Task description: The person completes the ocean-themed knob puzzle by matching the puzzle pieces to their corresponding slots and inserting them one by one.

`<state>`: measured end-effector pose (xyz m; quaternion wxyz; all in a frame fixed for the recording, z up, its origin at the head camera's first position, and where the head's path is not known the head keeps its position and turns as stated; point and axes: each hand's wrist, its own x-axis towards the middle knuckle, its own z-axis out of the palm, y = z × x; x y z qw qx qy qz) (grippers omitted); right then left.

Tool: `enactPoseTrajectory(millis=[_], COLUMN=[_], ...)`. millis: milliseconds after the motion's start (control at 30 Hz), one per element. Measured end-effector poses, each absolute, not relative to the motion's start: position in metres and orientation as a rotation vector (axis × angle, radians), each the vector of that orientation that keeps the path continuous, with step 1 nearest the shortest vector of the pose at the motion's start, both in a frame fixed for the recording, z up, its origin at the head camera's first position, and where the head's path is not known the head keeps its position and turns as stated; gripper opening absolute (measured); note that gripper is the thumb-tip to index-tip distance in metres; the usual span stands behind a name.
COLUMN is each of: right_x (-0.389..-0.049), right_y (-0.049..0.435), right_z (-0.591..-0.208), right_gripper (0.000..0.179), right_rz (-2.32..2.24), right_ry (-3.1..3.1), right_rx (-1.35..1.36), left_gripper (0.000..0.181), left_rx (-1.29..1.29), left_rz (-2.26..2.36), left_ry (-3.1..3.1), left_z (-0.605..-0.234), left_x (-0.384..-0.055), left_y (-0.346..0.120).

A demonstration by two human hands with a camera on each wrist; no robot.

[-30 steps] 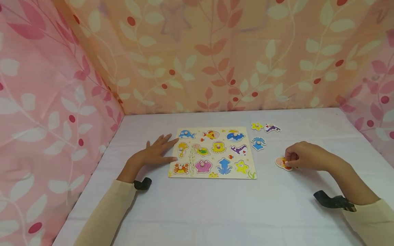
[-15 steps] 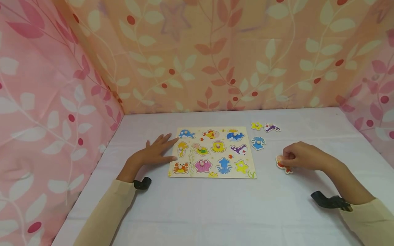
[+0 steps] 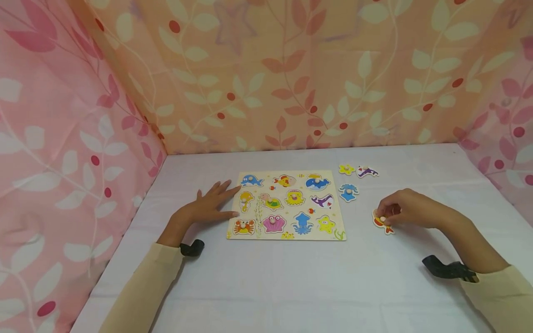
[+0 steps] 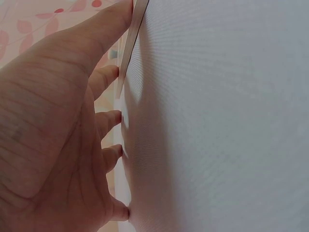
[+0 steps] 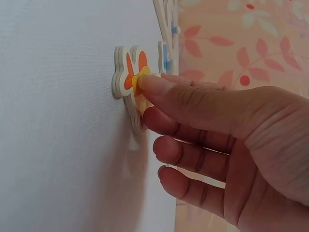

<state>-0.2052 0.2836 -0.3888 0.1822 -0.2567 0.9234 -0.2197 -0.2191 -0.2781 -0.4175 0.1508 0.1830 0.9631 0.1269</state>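
My right hand [image 3: 410, 208] is over the red and yellow fish piece [image 3: 380, 223], a knobbed puzzle piece on the cloth right of the board. In the right wrist view, thumb and forefinger pinch the fish piece at its yellow part; the other fingers curl loosely beside it. My left hand [image 3: 208, 203] lies with fingers spread at the left edge of the wooden puzzle board [image 3: 287, 236], thumb and fingertips touching it. Knobs show on several board pictures, such as the crab [image 3: 244, 226]; the squid, starfish, purple whale and fish pictures show none.
Near the board's upper right corner lie a yellow starfish piece [image 3: 346, 169], a purple whale piece [image 3: 367, 171] and a blue squid piece [image 3: 348, 192]. White cloth [image 3: 283, 282] covers the table. Patterned curtains [image 3: 266, 83] stand behind and at both sides.
My right hand has turned the fish piece on the cloth, so its tail now points towards the lower right. My left hand and the board have kept their places.
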Motion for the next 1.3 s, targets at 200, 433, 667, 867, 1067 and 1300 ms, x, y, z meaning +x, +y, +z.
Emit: enactPoseTrajectory(millis=[200, 433, 667, 867, 1067, 1300], right_x=[-0.205, -0.203, -0.203, -0.204, -0.201, -0.200], right_y=[0.282, 0.278, 0.276, 0.273, 0.268, 0.256], right_z=[-0.390, -0.389, -0.390, -0.391, -0.392, -0.388], right_gripper=[0.014, 0.012, 0.012, 0.012, 0.013, 0.013], right_rz=[-0.607, -0.599, -0.626, -0.681, -0.715, -0.754], right_ry=[2.597, 2.610, 2.697, 2.805, 2.969, 3.030], right_rx=[-0.738, -0.733, -0.764, -0.806, -0.872, -0.874], left_gripper=[0.091, 0.091, 0.092, 0.092, 0.092, 0.092], left_rx=[0.528, 0.527, 0.518, 0.514, 0.536, 0.513], left_rz=[0.388, 0.384, 0.370, 0.371, 0.354, 0.350], left_ry=[2.768, 2.767, 2.772, 2.765, 2.771, 2.765], left_z=[-0.417, -0.417, -0.419, -0.420, -0.422, -0.421], left_x=[-0.217, -0.218, -0.219, -0.219, -0.221, -0.221], left_y=[-0.278, -0.278, -0.280, -0.281, -0.280, -0.279])
